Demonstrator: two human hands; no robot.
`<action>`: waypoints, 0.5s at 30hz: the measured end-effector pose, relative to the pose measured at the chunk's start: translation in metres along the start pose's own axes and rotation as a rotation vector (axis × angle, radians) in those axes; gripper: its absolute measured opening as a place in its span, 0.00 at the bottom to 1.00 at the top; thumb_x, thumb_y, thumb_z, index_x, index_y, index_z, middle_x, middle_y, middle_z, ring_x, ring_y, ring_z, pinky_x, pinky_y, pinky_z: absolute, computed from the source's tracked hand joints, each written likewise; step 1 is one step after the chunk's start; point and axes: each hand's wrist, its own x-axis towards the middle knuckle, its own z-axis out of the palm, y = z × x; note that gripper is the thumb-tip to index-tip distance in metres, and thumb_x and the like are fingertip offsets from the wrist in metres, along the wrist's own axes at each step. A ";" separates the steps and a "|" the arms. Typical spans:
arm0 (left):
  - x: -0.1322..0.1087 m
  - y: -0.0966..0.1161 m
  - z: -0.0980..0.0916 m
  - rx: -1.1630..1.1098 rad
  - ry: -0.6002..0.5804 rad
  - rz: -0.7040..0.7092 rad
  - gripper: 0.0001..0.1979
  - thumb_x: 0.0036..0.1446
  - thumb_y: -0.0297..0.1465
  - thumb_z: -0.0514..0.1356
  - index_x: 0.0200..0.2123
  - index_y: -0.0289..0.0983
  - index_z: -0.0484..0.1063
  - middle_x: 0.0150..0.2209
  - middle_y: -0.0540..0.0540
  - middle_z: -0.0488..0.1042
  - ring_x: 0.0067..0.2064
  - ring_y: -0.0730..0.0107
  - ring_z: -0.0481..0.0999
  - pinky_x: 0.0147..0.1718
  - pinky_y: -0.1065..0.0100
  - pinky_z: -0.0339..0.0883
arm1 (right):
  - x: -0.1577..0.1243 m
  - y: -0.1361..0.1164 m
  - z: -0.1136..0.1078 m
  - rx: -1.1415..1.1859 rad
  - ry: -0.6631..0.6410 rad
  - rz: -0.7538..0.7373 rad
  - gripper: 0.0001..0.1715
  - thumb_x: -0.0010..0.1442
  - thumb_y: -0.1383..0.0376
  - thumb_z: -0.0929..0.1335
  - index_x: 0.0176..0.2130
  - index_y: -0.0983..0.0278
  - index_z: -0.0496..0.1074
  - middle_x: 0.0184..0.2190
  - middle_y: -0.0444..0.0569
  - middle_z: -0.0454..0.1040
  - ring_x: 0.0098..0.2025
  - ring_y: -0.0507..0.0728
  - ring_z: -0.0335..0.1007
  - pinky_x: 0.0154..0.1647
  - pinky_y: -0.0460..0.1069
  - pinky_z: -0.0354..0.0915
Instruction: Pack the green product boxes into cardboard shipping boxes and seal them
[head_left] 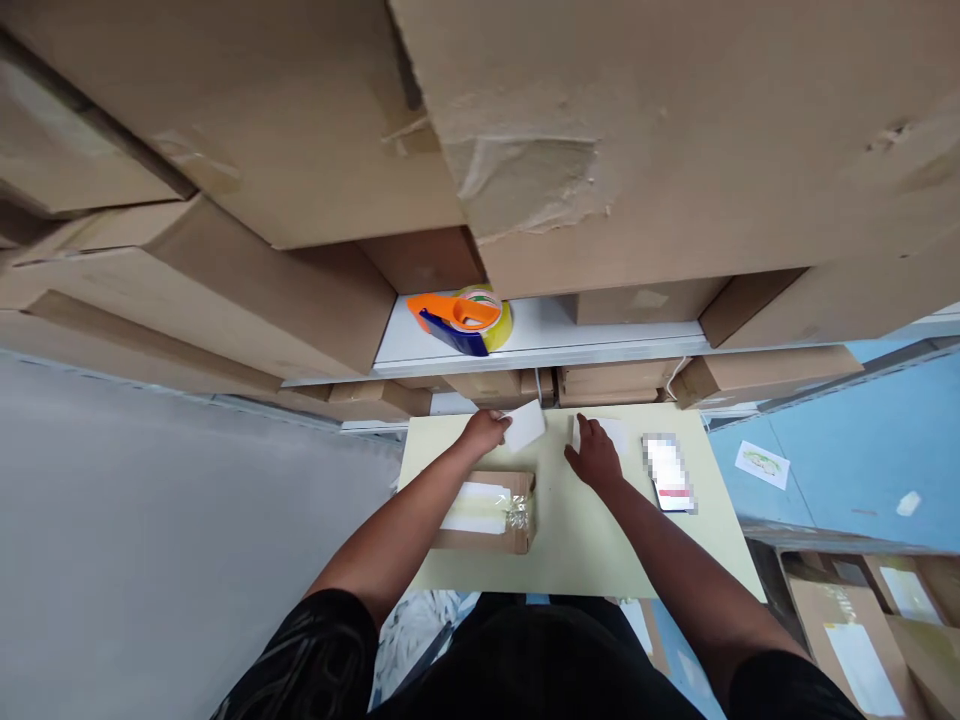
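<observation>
My left hand (486,432) pinches a white paper slip (526,425) by its left edge, above the far side of the pale yellow table (577,550). To the right, my right hand (596,455) reaches to a second white paper (613,433) on the tabletop. Its thumb and fingers are apart, and its fingertips partly cover that paper. Nearer my body, below the left hand, lies a small cardboard box (523,540) with a white label and clear tape. My left forearm hides part of this box. A phone (671,475) with a blurred screen lies right of my right hand.
A tape dispenser (457,318), orange and blue with yellow tape, sits on the white shelf (540,345) ahead. Large cardboard boxes (675,150) fill the space above. More labelled boxes (862,650) stand at lower right. A printed card (763,464) lies on the blue floor.
</observation>
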 end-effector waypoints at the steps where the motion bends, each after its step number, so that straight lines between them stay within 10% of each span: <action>1: -0.014 0.002 -0.002 -0.087 -0.015 0.000 0.18 0.69 0.40 0.53 0.38 0.35 0.78 0.30 0.43 0.81 0.31 0.66 0.81 0.29 0.71 0.70 | -0.010 -0.010 -0.004 0.033 0.077 -0.041 0.46 0.64 0.56 0.65 0.73 0.70 0.48 0.60 0.65 0.66 0.59 0.70 0.63 0.58 0.61 0.63; 5: -0.075 0.014 -0.009 -0.663 -0.132 -0.009 0.19 0.61 0.47 0.64 0.34 0.34 0.76 0.25 0.45 0.77 0.26 0.69 0.76 0.25 0.71 0.67 | -0.048 -0.057 -0.025 0.180 0.233 -0.181 0.48 0.63 0.53 0.67 0.73 0.67 0.50 0.63 0.65 0.65 0.64 0.72 0.60 0.63 0.65 0.62; 8: -0.122 0.019 -0.022 -0.962 -0.229 0.103 0.26 0.54 0.53 0.68 0.31 0.33 0.75 0.23 0.45 0.75 0.24 0.70 0.73 0.26 0.70 0.67 | -0.066 -0.095 -0.046 0.380 0.177 -0.222 0.30 0.64 0.59 0.65 0.63 0.64 0.69 0.53 0.61 0.75 0.57 0.69 0.68 0.59 0.62 0.66; 15: -0.199 -0.020 -0.078 -0.938 -0.018 0.464 0.22 0.56 0.50 0.68 0.35 0.35 0.77 0.30 0.47 0.76 0.32 0.69 0.74 0.35 0.68 0.68 | -0.116 -0.194 -0.093 1.297 0.007 0.251 0.20 0.60 0.50 0.71 0.34 0.65 0.75 0.23 0.47 0.74 0.24 0.56 0.68 0.28 0.51 0.67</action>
